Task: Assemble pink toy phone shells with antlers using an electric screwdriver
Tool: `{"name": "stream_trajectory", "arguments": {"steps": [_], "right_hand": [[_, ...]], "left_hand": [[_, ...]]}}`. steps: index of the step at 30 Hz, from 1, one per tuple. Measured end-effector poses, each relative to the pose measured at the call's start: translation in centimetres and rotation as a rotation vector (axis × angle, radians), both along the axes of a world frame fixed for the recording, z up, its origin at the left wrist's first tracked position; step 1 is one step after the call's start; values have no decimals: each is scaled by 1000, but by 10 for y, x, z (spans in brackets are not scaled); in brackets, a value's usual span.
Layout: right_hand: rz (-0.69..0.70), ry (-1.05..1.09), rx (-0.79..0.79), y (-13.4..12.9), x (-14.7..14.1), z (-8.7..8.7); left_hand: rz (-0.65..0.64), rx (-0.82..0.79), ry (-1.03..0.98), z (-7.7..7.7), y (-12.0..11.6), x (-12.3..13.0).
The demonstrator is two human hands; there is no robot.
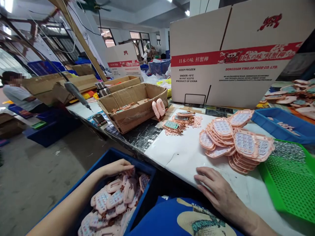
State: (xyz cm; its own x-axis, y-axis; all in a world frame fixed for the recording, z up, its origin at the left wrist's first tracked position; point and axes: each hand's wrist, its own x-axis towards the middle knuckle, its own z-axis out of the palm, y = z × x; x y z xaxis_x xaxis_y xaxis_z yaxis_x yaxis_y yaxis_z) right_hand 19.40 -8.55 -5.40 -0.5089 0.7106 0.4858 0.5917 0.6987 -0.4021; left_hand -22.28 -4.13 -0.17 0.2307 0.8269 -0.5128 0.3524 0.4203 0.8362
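My left hand (119,167) reaches into the blue bin (153,177), over a heap of pink plastic toy phones (115,198) with pale keypads. Its fingers are curled together and their undersides are hidden, so what they hold is unclear. My right hand (218,188) rests at the front edge of the white tabletop (177,160), fingers stretched and slightly apart, holding nothing. Beyond it stand stacks of pink casing halves with keypads (221,134). Farther back lie pink pieces with green circuit boards (171,125) and a pink oval-slotted casing (158,108).
A green perforated basket (290,183) with small metal screws (287,152) stands at right, by a blue tray (283,124). An open cardboard box (133,113) sits at back left. An electric screwdriver (76,93) hangs nearby. A large white carton (197,88) stands behind. A seated person (21,93) is far left.
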Motion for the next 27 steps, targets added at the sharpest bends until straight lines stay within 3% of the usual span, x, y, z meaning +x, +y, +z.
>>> {"name": "stream_trajectory", "arguments": {"steps": [3, 6, 8, 13, 18, 22, 27], "right_hand": [[4, -6, -13, 0, 1, 1], [7, -17, -20, 0, 0, 1], [6, -22, -27, -1, 0, 1], [-6, -17, -46, -4, -1, 2], [-18, 7, -27, -5, -2, 2], [-13, 29, -14, -3, -3, 5], [-26, 43, -23, -2, -4, 7]], "left_hand": [[-125, 12, -8, 6, 25, 26], [-365, 228, 26, 19, 60, 61], [-332, 446, 92, 26, 90, 87], [-114, 744, 244, 28, 186, 152], [-148, 778, 438, 26, 265, 212], [-234, 701, 574, 24, 292, 243], [-220, 721, 608, 24, 292, 254]]}}
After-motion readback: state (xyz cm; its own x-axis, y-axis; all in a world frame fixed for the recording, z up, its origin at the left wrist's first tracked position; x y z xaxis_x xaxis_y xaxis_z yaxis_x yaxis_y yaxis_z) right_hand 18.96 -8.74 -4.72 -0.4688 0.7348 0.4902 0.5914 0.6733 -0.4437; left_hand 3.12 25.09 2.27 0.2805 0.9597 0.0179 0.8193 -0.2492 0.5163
